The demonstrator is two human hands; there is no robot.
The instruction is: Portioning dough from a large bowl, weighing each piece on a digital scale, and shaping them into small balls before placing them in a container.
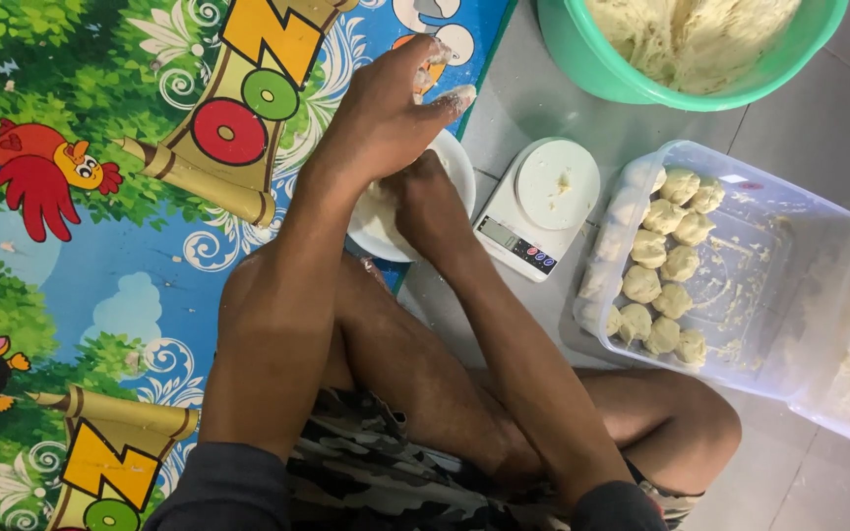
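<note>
Both hands work over the white plate [378, 228], which sits just left of the scale [539, 205]. The left hand [383, 118] hangs above it, floury fingers loosely curled, holding nothing I can see. The right hand [427, 202] presses down onto the plate; its grip is hidden. This looks like shaping a portion (dough itself unseen). Right of the scale, a clear tub [740, 265] holds finished balls [663, 258]; the next move likely calls for placing one there.
</note>
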